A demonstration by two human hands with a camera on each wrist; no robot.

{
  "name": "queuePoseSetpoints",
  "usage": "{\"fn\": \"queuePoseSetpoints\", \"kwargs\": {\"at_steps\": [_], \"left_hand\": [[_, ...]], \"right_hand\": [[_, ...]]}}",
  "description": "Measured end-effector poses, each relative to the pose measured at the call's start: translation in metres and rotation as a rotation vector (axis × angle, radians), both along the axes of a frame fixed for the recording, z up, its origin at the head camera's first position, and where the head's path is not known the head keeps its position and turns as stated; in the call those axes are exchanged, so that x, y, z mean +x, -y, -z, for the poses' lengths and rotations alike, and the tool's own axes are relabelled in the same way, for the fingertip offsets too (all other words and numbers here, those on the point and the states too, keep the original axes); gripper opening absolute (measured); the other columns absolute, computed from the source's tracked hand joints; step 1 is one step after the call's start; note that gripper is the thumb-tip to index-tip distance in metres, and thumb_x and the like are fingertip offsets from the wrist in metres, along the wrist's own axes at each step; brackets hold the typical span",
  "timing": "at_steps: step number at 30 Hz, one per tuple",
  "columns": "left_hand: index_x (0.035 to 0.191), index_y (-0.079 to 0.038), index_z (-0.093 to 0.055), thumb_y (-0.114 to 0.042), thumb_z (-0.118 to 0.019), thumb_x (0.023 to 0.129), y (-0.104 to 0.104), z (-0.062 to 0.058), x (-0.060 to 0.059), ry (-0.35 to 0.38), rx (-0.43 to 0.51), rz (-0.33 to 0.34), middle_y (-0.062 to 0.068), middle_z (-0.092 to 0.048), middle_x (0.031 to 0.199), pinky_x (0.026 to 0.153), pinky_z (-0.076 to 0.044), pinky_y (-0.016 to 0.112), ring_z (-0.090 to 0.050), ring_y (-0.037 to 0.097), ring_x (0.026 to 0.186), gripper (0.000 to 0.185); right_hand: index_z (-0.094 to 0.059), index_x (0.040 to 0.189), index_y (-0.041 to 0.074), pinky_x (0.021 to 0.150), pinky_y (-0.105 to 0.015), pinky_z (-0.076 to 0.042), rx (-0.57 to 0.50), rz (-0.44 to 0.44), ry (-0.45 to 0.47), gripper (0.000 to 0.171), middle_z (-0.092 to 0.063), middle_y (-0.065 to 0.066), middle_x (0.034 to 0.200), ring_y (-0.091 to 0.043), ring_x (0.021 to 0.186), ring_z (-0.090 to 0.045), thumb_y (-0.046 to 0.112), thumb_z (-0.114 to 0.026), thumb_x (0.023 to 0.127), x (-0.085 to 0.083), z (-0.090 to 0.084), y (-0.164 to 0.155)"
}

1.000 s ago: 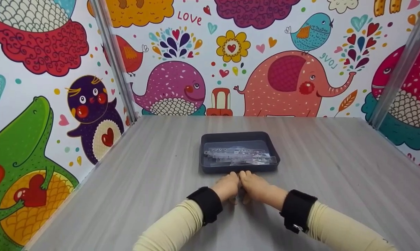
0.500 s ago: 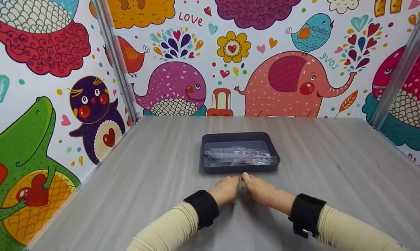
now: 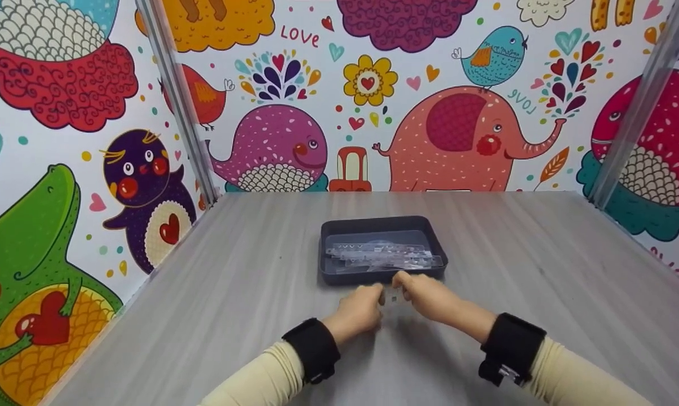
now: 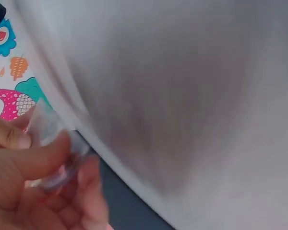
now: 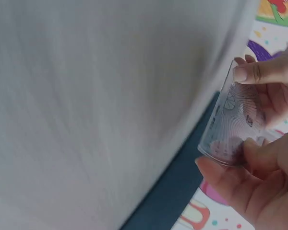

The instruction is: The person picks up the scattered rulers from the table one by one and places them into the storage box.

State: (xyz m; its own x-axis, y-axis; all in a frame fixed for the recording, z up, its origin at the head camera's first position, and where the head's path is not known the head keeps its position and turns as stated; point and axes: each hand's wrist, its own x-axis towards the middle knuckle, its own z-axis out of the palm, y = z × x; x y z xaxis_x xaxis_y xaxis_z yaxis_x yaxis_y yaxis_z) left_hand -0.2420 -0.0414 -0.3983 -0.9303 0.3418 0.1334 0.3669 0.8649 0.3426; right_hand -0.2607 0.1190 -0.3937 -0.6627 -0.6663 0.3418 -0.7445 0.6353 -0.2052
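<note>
Both hands hold a clear plastic protractor (image 5: 235, 112) with fine lines fanning out from a small circle. In the head view my left hand (image 3: 357, 310) and right hand (image 3: 429, 296) are a small gap apart, just in front of a dark tray (image 3: 384, 279). My right hand (image 5: 264, 187) pinches the protractor's lower end in the right wrist view, while the left thumb presses its upper end. The protractor (image 4: 57, 177) looks blurred in the left wrist view, gripped between the left thumb and fingers. From the head it is mostly hidden by the hands.
Several clear plastic pieces (image 3: 384, 256), ruler-like and overlapping, lie in the dark tray. The tray stands mid-table on a grey wood-grain tabletop (image 3: 232, 293). Cartoon-printed walls (image 3: 367, 135) and metal posts (image 3: 176, 107) border the table's back and sides.
The hands have drawn slightly apart, opening a gap between them. Both wrists have spread outward, and the head view has shifted a little. The tray and its contents stay put.
</note>
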Motion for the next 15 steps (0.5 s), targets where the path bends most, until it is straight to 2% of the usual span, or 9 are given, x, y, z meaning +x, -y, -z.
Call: {"fn": "queuePoseSetpoints", "kwargs": {"at_steps": [2, 6, 8, 11, 15], "left_hand": [[0.078, -0.012, -0.054, -0.008, -0.060, 0.067, -0.001, -0.005, -0.004, -0.073, 0.029, -0.038, 0.000, -0.057, 0.073, 0.050, -0.041, 0.028, -0.055, 0.016, 0.064, 0.013], [0.080, -0.014, -0.056, -0.010, -0.054, 0.073, -0.004, -0.013, -0.014, -0.257, 0.096, -0.086, -0.001, -0.056, 0.075, 0.054, -0.043, 0.028, -0.056, 0.015, 0.068, 0.008], [0.082, -0.013, -0.057, -0.011, -0.052, 0.075, -0.005, -0.016, -0.019, -0.335, 0.137, -0.093, -0.001, -0.057, 0.078, 0.055, -0.043, 0.028, -0.056, 0.015, 0.070, 0.010], [0.083, -0.013, -0.058, -0.011, -0.052, 0.075, -0.005, -0.018, -0.029, -0.417, 0.191, -0.123, -0.001, -0.057, 0.078, 0.055, -0.044, 0.027, -0.056, 0.015, 0.069, 0.010], [0.080, -0.012, -0.060, -0.009, -0.053, 0.073, -0.002, -0.019, -0.048, -0.429, 0.240, -0.181, 0.000, -0.055, 0.075, 0.054, -0.043, 0.027, -0.055, 0.015, 0.067, 0.010]], "right_hand": [[-0.047, 0.087, 0.008, 0.051, -0.023, -0.042, -0.026, 0.061, -0.060, 0.019, -0.056, -0.005, 0.073, -0.014, 0.064, -0.053, -0.006, -0.050, 0.075, -0.004, -0.006, -0.001], [-0.048, 0.081, 0.009, 0.053, -0.025, -0.042, -0.130, 0.149, -0.148, 0.010, -0.054, -0.003, 0.075, -0.014, 0.066, -0.053, 0.002, -0.054, 0.077, -0.017, -0.016, -0.002], [-0.049, 0.080, 0.008, 0.054, -0.025, -0.042, -0.209, 0.141, -0.196, 0.010, -0.052, -0.002, 0.075, -0.013, 0.067, -0.052, 0.001, -0.054, 0.077, -0.026, -0.019, -0.003], [-0.051, 0.078, 0.006, 0.058, -0.025, -0.042, -0.315, 0.080, -0.260, 0.011, -0.049, -0.003, 0.076, -0.013, 0.071, -0.049, -0.003, -0.055, 0.075, -0.041, -0.022, -0.002], [-0.053, 0.077, 0.004, 0.063, -0.026, -0.042, -0.372, 0.032, -0.285, 0.009, -0.049, -0.004, 0.077, -0.014, 0.075, -0.048, -0.003, -0.057, 0.073, -0.060, -0.022, 0.004]]}}
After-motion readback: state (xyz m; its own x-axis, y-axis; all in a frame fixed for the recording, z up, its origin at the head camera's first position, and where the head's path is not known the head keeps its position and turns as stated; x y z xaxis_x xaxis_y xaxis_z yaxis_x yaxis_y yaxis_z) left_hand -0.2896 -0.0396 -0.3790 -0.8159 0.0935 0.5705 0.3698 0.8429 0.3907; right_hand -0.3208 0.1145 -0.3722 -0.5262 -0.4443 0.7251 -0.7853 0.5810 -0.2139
